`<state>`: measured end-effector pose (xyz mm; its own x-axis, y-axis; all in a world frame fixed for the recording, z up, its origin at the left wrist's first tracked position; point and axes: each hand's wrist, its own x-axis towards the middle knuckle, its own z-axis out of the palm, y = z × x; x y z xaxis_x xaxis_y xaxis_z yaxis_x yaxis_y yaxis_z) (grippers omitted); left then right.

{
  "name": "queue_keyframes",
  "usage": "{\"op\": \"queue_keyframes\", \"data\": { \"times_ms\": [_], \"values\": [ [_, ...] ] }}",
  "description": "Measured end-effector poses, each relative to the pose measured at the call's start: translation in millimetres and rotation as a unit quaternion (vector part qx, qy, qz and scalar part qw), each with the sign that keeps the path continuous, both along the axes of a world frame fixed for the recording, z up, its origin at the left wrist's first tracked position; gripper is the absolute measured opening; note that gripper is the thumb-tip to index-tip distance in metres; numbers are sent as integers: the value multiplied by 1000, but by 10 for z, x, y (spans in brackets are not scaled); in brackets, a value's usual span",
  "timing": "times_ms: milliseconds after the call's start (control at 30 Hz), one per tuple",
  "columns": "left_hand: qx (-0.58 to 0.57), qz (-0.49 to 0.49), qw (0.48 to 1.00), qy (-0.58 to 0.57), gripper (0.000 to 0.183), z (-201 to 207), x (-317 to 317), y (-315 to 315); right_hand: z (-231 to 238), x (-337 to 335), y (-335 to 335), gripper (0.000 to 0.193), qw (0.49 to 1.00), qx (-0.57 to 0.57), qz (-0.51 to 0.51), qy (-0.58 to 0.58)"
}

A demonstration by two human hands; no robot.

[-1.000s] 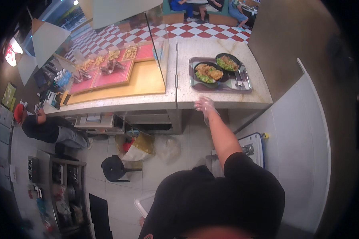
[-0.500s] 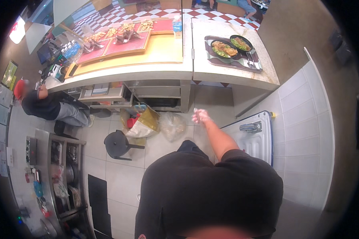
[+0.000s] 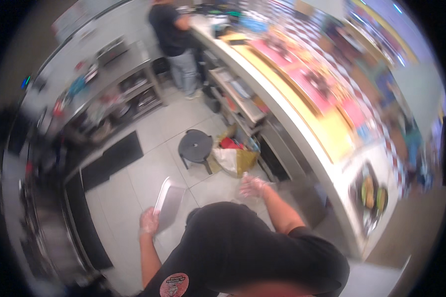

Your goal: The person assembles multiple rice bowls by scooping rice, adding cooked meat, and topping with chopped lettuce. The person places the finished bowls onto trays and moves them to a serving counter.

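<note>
My left hand (image 3: 149, 221), in a clear plastic glove, grips one end of a shallow pale metal tray (image 3: 172, 202). The tray is tilted on its long edge above the floor, with nothing visible in it. Ahead of my body, my right hand (image 3: 253, 186) is gloved too, its fingers curled together with a small whitish bit at the tips. Whether that bit is a held thing or the glove's end, I cannot tell. This hand is nearest to a gold-and-white bag (image 3: 237, 161) on the floor.
A dark round stool (image 3: 195, 146) stands ahead on the tiles. Along the right runs a long counter (image 3: 302, 123) with pink-lined trays and a tray of dishes (image 3: 367, 195). Steel shelving (image 3: 134, 86) and black mats (image 3: 115, 161) lie left. A co-worker (image 3: 171, 37) stands at the counter's far end.
My view has turned left, and the counter now slants down the right side. My left hand has come into sight with the metal tray. My right hand stays ahead of me, fingers curled.
</note>
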<state>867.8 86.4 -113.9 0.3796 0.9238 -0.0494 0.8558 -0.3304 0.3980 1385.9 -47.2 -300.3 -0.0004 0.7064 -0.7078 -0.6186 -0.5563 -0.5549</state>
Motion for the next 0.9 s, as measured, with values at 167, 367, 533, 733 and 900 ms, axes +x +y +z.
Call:
{"op": "queue_keyframes", "data": {
  "times_ms": [167, 367, 533, 733, 900],
  "values": [
    [23, -78, 997, 2, 21, 957, 441, -210, 1352, -1487, 1454, 84, 958, 40, 205, 195],
    [90, 1, 994, -62, 16, 765, 139, 272, 1653, -2008, 2428, 60, 944, 80, 228, 224],
    [86, 181, 975, -94, 28, 505, -753, 1031, 1739, -2771, 3451, 46, 956, 80, 260, 110],
    [32, 297, 935, -189, 60, 326, -1949, 2168, 2039, -3358, 4548, 31, 973, 67, 222, 10],
    [-338, 393, 640, -567, 57, 394, -2342, 3100, 2093, -3286, 5438, 35, 961, 102, 251, 47]
  ]
}}
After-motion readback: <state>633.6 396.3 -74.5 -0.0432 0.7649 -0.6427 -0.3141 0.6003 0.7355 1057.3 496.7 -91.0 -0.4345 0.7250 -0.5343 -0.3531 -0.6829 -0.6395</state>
